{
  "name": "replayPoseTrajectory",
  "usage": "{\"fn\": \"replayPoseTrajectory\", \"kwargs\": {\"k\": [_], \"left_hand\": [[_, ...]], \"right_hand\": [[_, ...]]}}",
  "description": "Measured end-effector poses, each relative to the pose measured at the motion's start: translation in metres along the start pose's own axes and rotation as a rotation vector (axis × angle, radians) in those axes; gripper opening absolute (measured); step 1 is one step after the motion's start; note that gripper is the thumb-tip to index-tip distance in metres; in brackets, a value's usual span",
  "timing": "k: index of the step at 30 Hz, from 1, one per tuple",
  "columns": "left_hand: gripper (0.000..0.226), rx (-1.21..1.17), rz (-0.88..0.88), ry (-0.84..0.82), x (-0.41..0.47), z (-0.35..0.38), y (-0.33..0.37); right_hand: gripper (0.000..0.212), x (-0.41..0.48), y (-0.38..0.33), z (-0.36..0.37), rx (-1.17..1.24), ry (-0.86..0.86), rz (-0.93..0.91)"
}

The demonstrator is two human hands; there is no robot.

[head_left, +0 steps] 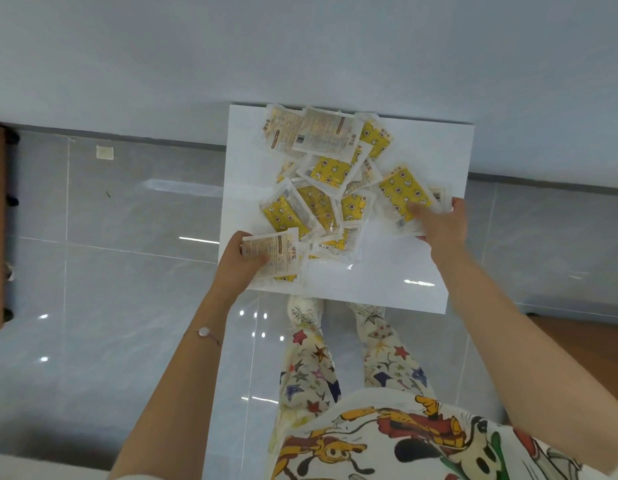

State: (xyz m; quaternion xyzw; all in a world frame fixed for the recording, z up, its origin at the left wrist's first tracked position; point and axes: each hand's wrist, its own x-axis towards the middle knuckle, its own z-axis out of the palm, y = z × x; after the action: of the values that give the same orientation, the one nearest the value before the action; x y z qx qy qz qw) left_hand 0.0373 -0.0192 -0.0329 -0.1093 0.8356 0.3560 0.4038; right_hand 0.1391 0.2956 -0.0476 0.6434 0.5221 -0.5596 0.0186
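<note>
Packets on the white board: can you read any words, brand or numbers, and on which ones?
No text can be read.
On the pale packet that the left hand grips: dark characters and fine print, too blurred.
On the top packet: a print block and a barcode-like patch, too small.
On the yellow packet that the right hand pinches: pattern only, edge print blurred.

The packets (330,174) heaped on the white bench (387,271) are bright yellow with small white flowers, stars and moons, edged in clear white. The cream-backed packet (276,254) in the left hand (241,261) shows brown print. The yellow packet (404,195) in the right hand (442,223) shows the flower pattern. The floor (127,271) is glossy grey tile, faintly veined. The trousers (311,368) are white with red, blue and black stars. The shirt (404,445) carries a yellow, red, black and green cartoon print.
</note>
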Motion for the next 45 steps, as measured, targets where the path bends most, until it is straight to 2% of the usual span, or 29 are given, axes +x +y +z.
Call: {"fn": "replayPoseTrajectory", "kwargs": {"k": [8, 17, 23, 30, 38, 45], "left_hand": [[0.041, -0.371, 0.045, 0.106, -0.046, -0.017, 0.035], [0.047, -0.607, 0.330, 0.205, -0.149, -0.073, 0.142], [0.048, -0.698, 0.419, 0.301, -0.222, -0.125, 0.174], [0.047, -0.658, 0.428, 0.479, -0.290, -0.187, 0.147], [0.042, -0.825, 0.396, 0.701, -0.351, -0.228, 0.071], [0.041, -0.945, 0.351, 0.929, -0.394, -0.283, -0.018]], "right_hand": [[0.049, -0.050, -0.032, -0.040, -0.023, -0.138, -0.122], [0.042, -0.192, -0.137, -0.071, 0.161, -0.411, -0.242], [0.033, -0.279, -0.192, -0.077, 0.185, -0.518, -0.380], [0.033, -0.352, -0.219, -0.049, 0.045, -0.684, -0.491], [0.034, -0.435, -0.212, 0.015, -0.238, -0.889, -0.671], [0.029, -0.525, -0.166, 0.105, -0.314, -1.074, -0.600]]}}
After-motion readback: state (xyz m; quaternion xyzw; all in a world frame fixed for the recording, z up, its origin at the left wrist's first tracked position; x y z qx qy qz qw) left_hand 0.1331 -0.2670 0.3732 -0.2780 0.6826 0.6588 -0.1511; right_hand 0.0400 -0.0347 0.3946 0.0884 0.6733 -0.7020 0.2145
